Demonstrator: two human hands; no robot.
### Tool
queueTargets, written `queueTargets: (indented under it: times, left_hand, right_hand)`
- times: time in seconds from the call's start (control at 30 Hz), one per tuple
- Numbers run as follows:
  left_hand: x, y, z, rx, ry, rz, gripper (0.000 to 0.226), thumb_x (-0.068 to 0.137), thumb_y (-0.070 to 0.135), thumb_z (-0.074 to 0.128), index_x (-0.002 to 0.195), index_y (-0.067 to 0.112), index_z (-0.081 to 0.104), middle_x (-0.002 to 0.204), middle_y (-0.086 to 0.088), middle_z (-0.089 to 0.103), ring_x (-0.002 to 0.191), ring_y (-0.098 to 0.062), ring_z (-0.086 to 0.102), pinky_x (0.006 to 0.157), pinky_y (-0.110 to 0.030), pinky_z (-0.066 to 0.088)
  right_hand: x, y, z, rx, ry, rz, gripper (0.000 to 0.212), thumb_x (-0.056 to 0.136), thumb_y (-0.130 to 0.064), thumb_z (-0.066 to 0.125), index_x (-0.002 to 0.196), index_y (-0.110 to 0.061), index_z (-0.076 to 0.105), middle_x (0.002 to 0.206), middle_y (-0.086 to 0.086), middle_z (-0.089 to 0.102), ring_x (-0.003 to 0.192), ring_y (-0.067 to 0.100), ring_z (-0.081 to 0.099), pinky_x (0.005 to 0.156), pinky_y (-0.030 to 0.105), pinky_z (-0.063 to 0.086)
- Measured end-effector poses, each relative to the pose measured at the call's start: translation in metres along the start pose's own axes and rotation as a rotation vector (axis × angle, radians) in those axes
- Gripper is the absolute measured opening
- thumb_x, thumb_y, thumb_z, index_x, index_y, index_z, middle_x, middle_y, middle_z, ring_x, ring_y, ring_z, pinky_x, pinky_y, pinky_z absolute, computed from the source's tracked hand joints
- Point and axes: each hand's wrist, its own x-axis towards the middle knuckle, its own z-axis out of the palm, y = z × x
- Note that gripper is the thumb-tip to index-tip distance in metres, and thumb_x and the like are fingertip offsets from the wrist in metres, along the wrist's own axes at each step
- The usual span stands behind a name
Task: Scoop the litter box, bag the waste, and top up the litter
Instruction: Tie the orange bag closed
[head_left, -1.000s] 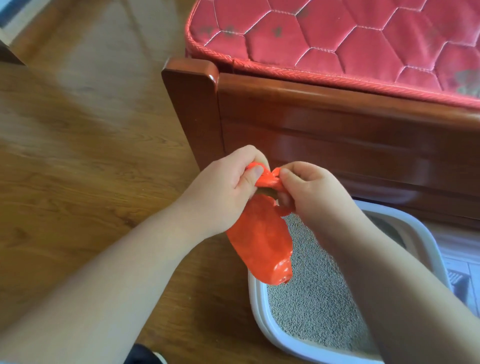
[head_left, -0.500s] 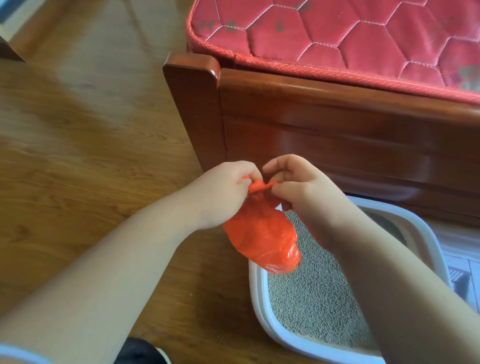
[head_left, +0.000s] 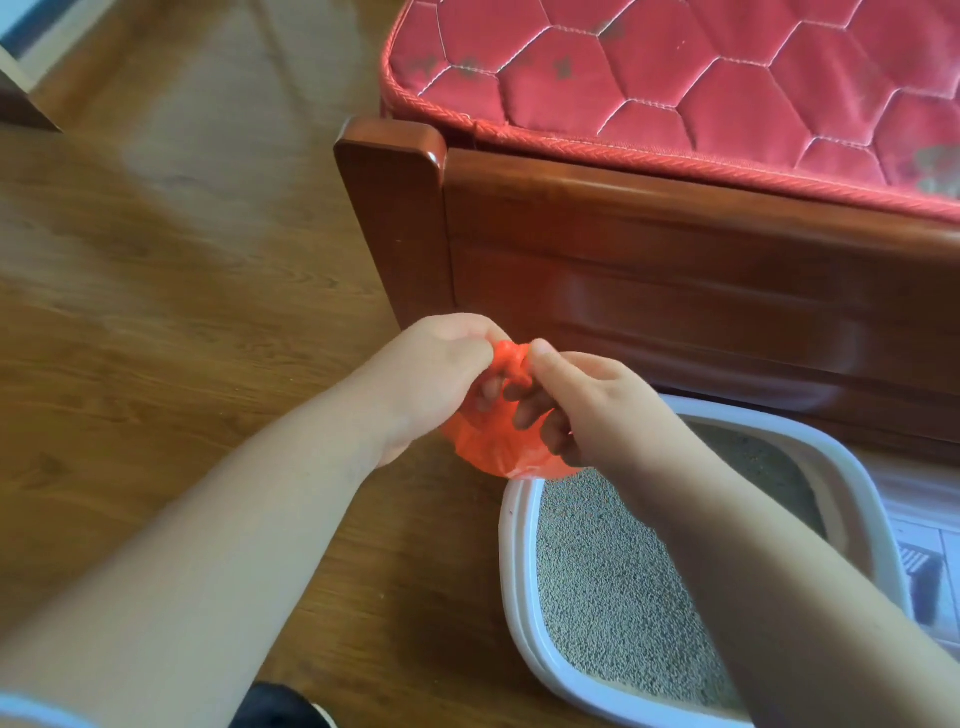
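Observation:
A small orange plastic bag (head_left: 496, 449) hangs between my hands above the near-left corner of the litter box. My left hand (head_left: 434, 376) pinches the twisted top of the bag from the left. My right hand (head_left: 582, 405) pinches it from the right, its fingers curled into the bag's neck. The bulging lower part of the bag shows below both hands. The white litter box (head_left: 514, 561) sits on the floor at lower right, filled with grey litter (head_left: 608, 582); my right forearm hides its middle.
A wooden bed frame (head_left: 649, 270) with a red quilted mattress (head_left: 701, 73) stands right behind the litter box. Wooden floor (head_left: 156, 312) stretches to the left. A dark shoe tip (head_left: 283, 706) shows at the bottom edge. A patterned mat (head_left: 930, 566) lies right of the box.
The bag has been drawn up and bunched shorter between my hands. Both hands have shifted grip on its twisted neck, the right fingers now tucked lower into it.

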Motion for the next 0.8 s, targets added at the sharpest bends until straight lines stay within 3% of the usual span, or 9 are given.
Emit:
queueTargets:
  times: [0.1, 0.17, 0.23, 0.3, 0.37, 0.47, 0.57, 0.63, 0.8]
  left_hand:
    - [-0.007, 0.009, 0.003, 0.093, 0.034, 0.094, 0.041, 0.076, 0.04, 0.046, 0.091, 0.008, 0.065, 0.081, -0.012, 0.065, 0.084, -0.035, 0.063, 0.086, -0.049, 0.054]
    - [-0.009, 0.007, 0.003, 0.095, 0.043, 0.121, 0.027, 0.083, 0.031, 0.048, 0.086, 0.011, 0.066, 0.08, -0.013, 0.068, 0.084, -0.034, 0.065, 0.085, -0.053, 0.053]
    - [-0.007, 0.002, 0.002, 0.093, 0.106, 0.169, 0.023, 0.09, 0.013, 0.048, 0.078, 0.018, 0.066, 0.072, -0.002, 0.068, 0.076, -0.022, 0.065, 0.081, -0.047, 0.054]
    - [-0.006, 0.0, 0.002, 0.161, 0.249, 0.248, 0.026, 0.091, 0.008, 0.046, 0.078, 0.022, 0.064, 0.071, 0.005, 0.066, 0.07, -0.01, 0.06, 0.071, -0.032, 0.051]
    - [-0.006, 0.0, 0.003, 0.247, 0.417, 0.32, 0.027, 0.09, 0.007, 0.043, 0.081, 0.024, 0.061, 0.073, 0.007, 0.063, 0.069, -0.007, 0.056, 0.061, -0.026, 0.043]
    - [-0.007, 0.0, 0.0, 0.239, 0.554, 0.378, 0.028, 0.09, 0.005, 0.039, 0.084, 0.024, 0.06, 0.076, 0.006, 0.064, 0.072, -0.009, 0.061, 0.06, -0.027, 0.048]
    - [-0.005, -0.001, -0.009, 0.227, 0.616, 0.308, 0.029, 0.091, 0.003, 0.037, 0.086, 0.021, 0.06, 0.078, 0.004, 0.065, 0.073, -0.006, 0.06, 0.053, -0.009, 0.041]
    - [0.0, -0.005, -0.012, 0.227, 0.62, 0.202, 0.03, 0.093, 0.003, 0.037, 0.088, 0.021, 0.06, 0.077, 0.004, 0.065, 0.071, -0.007, 0.061, 0.05, -0.005, 0.037]
    - [0.01, -0.018, -0.016, 0.231, 0.559, 0.023, 0.033, 0.086, 0.002, 0.038, 0.079, 0.025, 0.059, 0.078, 0.001, 0.066, 0.075, -0.02, 0.063, 0.058, -0.029, 0.046]
  right_hand:
    - [0.003, 0.006, 0.003, -0.126, 0.051, -0.048, 0.034, 0.097, -0.039, 0.059, 0.072, -0.016, 0.062, 0.056, -0.007, 0.059, 0.048, 0.007, 0.047, 0.054, 0.027, 0.036]
    - [0.004, 0.005, 0.001, -0.04, 0.054, -0.045, 0.034, 0.096, -0.035, 0.062, 0.068, -0.018, 0.058, 0.053, -0.008, 0.052, 0.046, 0.008, 0.042, 0.051, 0.026, 0.033]
    - [0.002, 0.002, -0.001, 0.054, 0.04, -0.063, 0.032, 0.095, -0.032, 0.064, 0.067, -0.019, 0.057, 0.053, -0.006, 0.048, 0.045, 0.008, 0.039, 0.05, 0.026, 0.031]
    - [0.0, -0.002, -0.002, -0.002, 0.099, -0.138, 0.028, 0.09, -0.034, 0.063, 0.067, -0.019, 0.056, 0.054, -0.009, 0.048, 0.05, 0.008, 0.041, 0.054, 0.027, 0.033]
    - [-0.002, -0.007, -0.002, -0.144, 0.202, -0.234, 0.025, 0.089, -0.028, 0.062, 0.069, -0.015, 0.054, 0.056, -0.009, 0.049, 0.056, 0.007, 0.043, 0.057, 0.029, 0.036]
    - [-0.007, -0.014, -0.007, -0.226, 0.301, -0.308, 0.021, 0.088, -0.018, 0.06, 0.068, -0.012, 0.054, 0.056, -0.01, 0.047, 0.055, 0.004, 0.04, 0.053, 0.024, 0.034]
    - [-0.01, -0.014, -0.014, -0.275, 0.347, -0.304, 0.018, 0.082, -0.016, 0.06, 0.066, -0.011, 0.054, 0.052, -0.01, 0.047, 0.051, 0.005, 0.04, 0.049, 0.021, 0.033]
    - [-0.011, -0.013, -0.016, -0.316, 0.347, -0.277, 0.016, 0.079, -0.017, 0.06, 0.065, -0.011, 0.055, 0.051, -0.01, 0.048, 0.05, 0.006, 0.041, 0.048, 0.021, 0.033]
    - [-0.011, -0.007, -0.018, -0.419, 0.353, -0.208, 0.014, 0.077, -0.016, 0.06, 0.065, -0.01, 0.057, 0.052, -0.006, 0.05, 0.05, 0.008, 0.041, 0.049, 0.026, 0.033]
